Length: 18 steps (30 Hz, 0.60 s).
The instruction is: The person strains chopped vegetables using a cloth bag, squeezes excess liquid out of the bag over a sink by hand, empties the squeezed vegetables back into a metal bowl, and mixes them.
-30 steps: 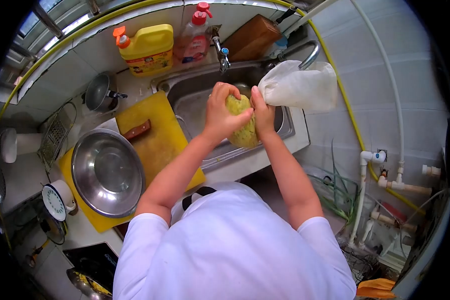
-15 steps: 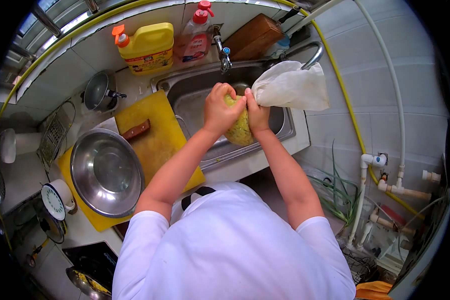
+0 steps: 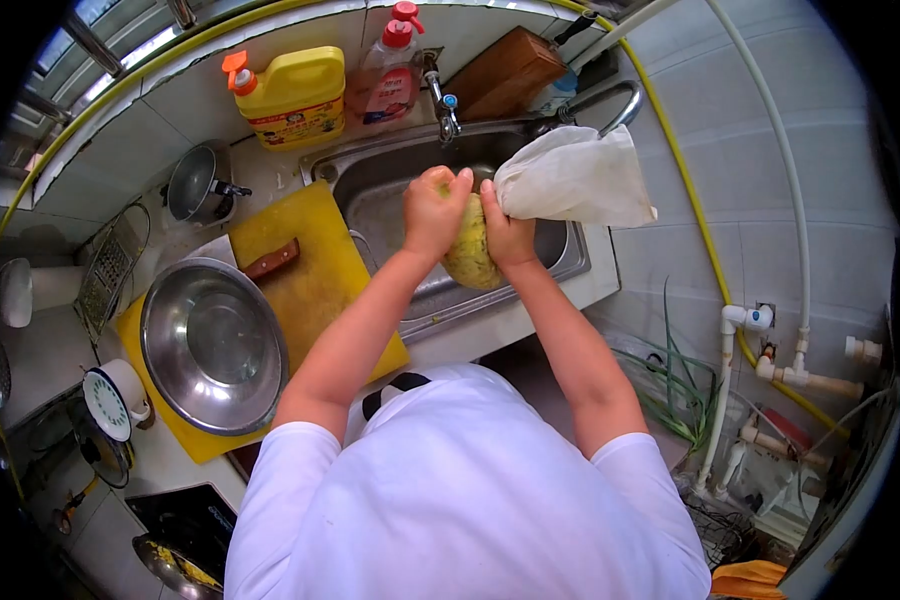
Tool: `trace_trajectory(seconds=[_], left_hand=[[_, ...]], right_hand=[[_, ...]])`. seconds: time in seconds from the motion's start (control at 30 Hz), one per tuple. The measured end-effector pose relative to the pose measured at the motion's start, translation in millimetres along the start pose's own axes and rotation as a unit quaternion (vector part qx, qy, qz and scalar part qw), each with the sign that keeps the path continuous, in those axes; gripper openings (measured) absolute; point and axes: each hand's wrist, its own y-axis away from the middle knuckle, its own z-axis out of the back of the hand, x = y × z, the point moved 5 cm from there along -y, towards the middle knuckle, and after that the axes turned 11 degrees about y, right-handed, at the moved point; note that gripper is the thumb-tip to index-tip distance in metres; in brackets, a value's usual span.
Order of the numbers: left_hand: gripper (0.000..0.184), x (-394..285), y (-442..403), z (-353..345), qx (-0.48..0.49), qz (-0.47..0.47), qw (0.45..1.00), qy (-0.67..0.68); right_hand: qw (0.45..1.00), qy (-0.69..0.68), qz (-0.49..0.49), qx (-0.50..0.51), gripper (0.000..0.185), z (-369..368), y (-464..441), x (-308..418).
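Observation:
Over the metal sink (image 3: 365,200) hangs a white cloth bag (image 3: 575,178), its lower part bulging with wet, yellow-green shredded stuff that shows through the fabric. My right hand (image 3: 510,235) is closed around the gathered neck of the bag, and the loose upper end flops out to the right. Against the left side of the bulge, my left hand (image 3: 433,215) is curled with its fingers wrapped in, a bit of yellow-green showing near the thumb. The fingertips of both hands are partly hidden.
Left of the sink, a steel bowl (image 3: 213,345) and a brown-handled knife (image 3: 270,260) rest on a yellow cutting board (image 3: 340,290). A faucet (image 3: 448,110), yellow jug (image 3: 295,98), red-capped bottle (image 3: 390,80) and wooden board (image 3: 500,75) stand behind. Pipes (image 3: 730,400) run at right.
My left hand has turned and shifted slightly left, closing more into a fist. My right hand and the bag have moved a little left, and the bag's loose end has dipped.

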Motion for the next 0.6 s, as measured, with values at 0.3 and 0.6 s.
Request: trace_trajectory(seconds=[0.3,0.6], left_hand=[[0.035,-46.0,-1.3,13.5,-0.012,-0.154,0.988,-0.007],[0.018,-92.6,76.8,-4.2,0.191,-0.418,0.882,-0.105]], right_hand=[[0.692,-0.607,-0.368,0.131,0.037,-19.8,3.3,-6.2],[0.627,-0.659,-0.415,0.006,0.043,-2.2,10.7,-19.7]])
